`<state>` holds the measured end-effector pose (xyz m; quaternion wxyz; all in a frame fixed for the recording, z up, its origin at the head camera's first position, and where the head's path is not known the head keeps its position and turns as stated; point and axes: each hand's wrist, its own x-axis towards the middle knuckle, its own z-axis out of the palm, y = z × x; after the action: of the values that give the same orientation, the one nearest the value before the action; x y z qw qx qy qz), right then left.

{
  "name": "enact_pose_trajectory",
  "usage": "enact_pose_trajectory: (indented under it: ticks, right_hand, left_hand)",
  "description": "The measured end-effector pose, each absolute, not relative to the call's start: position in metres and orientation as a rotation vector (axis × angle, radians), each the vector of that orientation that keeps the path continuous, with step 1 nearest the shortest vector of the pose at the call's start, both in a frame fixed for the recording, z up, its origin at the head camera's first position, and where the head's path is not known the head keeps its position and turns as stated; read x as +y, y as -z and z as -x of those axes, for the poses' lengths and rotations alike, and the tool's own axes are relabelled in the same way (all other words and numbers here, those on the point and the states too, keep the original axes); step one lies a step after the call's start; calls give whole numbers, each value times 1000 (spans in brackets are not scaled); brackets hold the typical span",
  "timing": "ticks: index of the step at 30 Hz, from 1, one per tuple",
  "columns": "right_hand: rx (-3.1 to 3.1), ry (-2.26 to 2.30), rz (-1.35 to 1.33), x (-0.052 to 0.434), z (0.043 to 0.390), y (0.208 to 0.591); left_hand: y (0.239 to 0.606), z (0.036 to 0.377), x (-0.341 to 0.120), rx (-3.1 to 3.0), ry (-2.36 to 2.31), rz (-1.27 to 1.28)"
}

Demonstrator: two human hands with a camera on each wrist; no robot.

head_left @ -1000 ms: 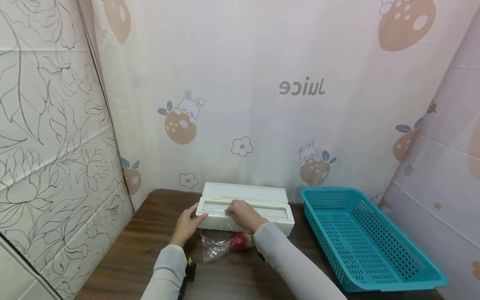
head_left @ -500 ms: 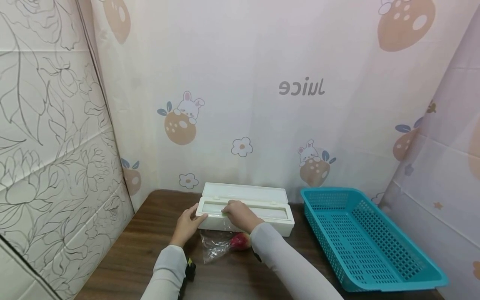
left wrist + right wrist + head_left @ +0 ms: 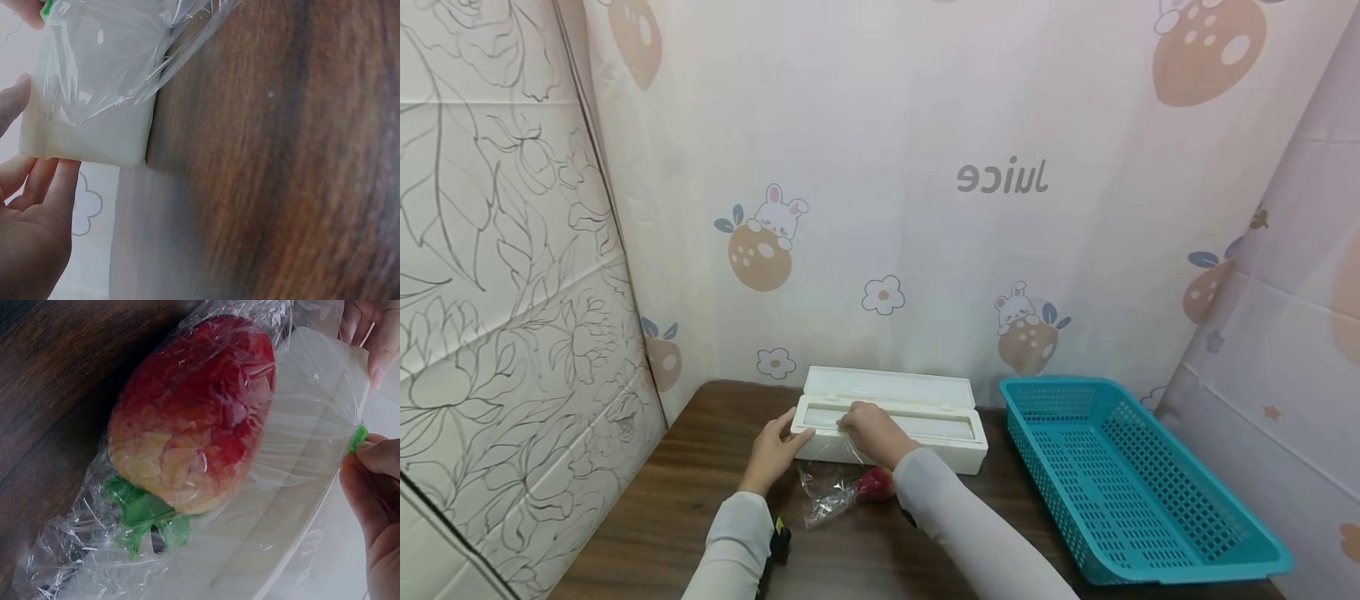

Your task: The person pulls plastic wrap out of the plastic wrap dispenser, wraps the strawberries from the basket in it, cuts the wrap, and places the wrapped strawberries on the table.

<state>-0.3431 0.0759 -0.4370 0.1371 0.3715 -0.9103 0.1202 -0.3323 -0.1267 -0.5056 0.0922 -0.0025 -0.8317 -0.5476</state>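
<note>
Pinched between the thumb and fingertips of the right hand (image 3: pixel 868 430) is a small green plastic slider tab (image 3: pixel 358 437), which is riding on the front rail of a long white plastic cling-film dispenser box (image 3: pixel 925 429). The left hand (image 3: pixel 771 450) is lying with relaxed, nearly straight fingers against the box's end, to the left of the grip, and nothing is being clasped by it. From under the grip a sheet of thin clear cling film (image 3: pixel 106 69) is being draped down the box's front face to the dark wooden surface (image 3: pixel 685 492). Just below the grip, a red and yellow toy strawberry with green leaves (image 3: pixel 194 419) is lying loosely wrapped in that film.

The film is judged to be very light, limp and clingy, easily torn or bunched, so it is best taken at a free edge and kept taut. The tab looks small and smooth and seems to call for a firm fingertip pinch. The box appears stiff and light, likely to slide unless it is being braced at its end.
</note>
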Motion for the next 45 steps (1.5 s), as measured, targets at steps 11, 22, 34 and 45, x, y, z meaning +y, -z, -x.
enact_pose_trajectory:
  ticks: [11, 22, 34, 45]
  right_hand:
    - [-2678, -389, -1047, 74, 344, 441]
    - [-2637, -396, -1101, 74, 342, 439]
    - [-2613, -313, -1113, 73, 342, 441]
    - [-2624, -251, -1143, 69, 341, 442]
  left_hand:
    - [508, 331, -126, -2480, 1613, 14]
    - [507, 333, -126, -2464, 1604, 15]
    - [507, 333, -125, -2460, 1580, 26]
    - [506, 332, -125, -2452, 1598, 16]
